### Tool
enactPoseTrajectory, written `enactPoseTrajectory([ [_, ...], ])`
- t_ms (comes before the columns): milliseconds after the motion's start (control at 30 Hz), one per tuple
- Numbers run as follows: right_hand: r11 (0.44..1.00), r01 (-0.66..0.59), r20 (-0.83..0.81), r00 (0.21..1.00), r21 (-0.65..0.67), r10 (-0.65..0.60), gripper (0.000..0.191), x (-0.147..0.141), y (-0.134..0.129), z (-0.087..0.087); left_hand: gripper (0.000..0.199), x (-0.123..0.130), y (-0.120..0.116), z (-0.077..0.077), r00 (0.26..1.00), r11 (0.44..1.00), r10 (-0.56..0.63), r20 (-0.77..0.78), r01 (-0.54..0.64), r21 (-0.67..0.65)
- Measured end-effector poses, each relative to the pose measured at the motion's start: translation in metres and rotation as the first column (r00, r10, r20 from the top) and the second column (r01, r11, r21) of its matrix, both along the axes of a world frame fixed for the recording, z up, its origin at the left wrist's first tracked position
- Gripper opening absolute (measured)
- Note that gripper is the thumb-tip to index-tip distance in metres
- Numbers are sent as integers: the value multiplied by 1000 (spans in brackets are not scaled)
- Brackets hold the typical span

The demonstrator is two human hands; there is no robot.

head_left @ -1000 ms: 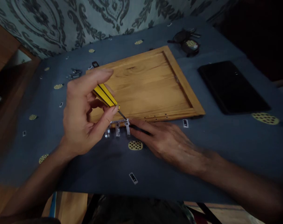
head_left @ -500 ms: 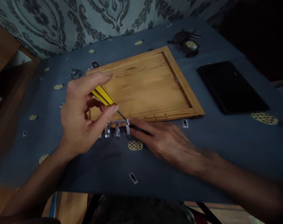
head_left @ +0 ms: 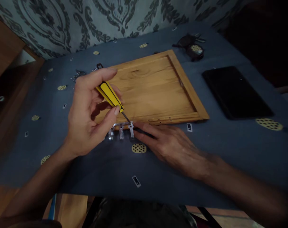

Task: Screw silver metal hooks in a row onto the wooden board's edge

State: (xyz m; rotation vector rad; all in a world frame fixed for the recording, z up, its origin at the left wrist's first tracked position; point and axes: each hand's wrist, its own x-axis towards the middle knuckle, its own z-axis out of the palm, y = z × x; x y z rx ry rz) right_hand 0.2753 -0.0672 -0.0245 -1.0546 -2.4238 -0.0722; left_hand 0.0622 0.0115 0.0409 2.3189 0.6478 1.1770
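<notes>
My left hand [head_left: 87, 110] is closed around a yellow-and-black screwdriver [head_left: 110, 95], thumb low on the handle and index finger raised near its top. Its tip meets the rightmost hook of a silver metal hook rack [head_left: 121, 131], which lies along the near edge of a framed wooden board [head_left: 148, 88]. From the right, my right hand [head_left: 170, 142] reaches in with its fingertips pressed at that same hook. Small dark holes show in the board's near edge, right of the rack. What my right fingertips pinch, if anything, is hidden.
A black tablet-like slab [head_left: 236, 91] lies on the right of the blue patterned cloth [head_left: 98, 177]. Dark sunglasses [head_left: 191, 49] rest behind the board. Small metal pieces [head_left: 78, 74] are at the back left. Patterned fabric hangs behind the table.
My left fingers have shifted on the screwdriver handle, and more of the handle now shows. My right hand stays at the hook. The whole view has moved slightly.
</notes>
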Motion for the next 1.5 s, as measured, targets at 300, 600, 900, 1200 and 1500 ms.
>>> enactPoseTrajectory([
  [300, 1000, 8, 26, 1000, -16, -7, 41, 0, -1, 0, 61, -1, 2, -5, 1000, 1000, -13, 10, 13, 28],
  [600, 999, -1, 8, 1000, -37, 2, 44, 1, -1, -1, 53, 0, 4, -3, 994, 949, 105, 7, -102, 298],
  [900, 1000, 0, 14, 1000, -28, 0, 38, 2, -2, 0, 52, 1, -4, -3, 980, 970, 137, 142, -161, 179],
  [1200, 999, 5, 19, 1000, -34, -4, 40, 1, -1, -2, 55, -2, -3, -6, 994, 980, 105, 41, -110, 167],
  [1500, 1000, 4, 15, 1000, -27, -4, 40, 1, -2, -2, 57, -1, -4, -6, 993, 989, 87, 86, -96, 112],
])
